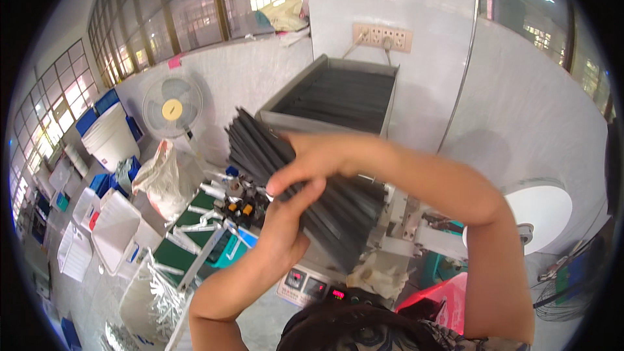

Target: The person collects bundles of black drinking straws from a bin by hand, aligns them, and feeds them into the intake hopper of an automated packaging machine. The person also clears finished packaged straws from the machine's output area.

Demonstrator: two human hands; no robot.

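A thick bundle of long, thin black sticks (257, 151) lies slantwise between my hands, its upper ends fanned out to the left. My right hand (325, 156) grips it from above, the thumb pressed across the sticks. From below, my left hand (283, 221) wraps round the same bundle, its thumb close to the right one. Just beyond my hands stands a grey metal tray (325, 125) holding more black sticks (344, 94). A machine with a control panel (312, 288) and lit red digits sits under the bundle, partly hidden by it.
Left of the machine runs a green conveyor belt (175, 261) with white pieces on it. A standing fan (172, 109), a white sack (166, 182) and white bins (120, 231) are farther left. A large white disc (549, 211) stands right; a red bag (448, 302) lies near my right arm.
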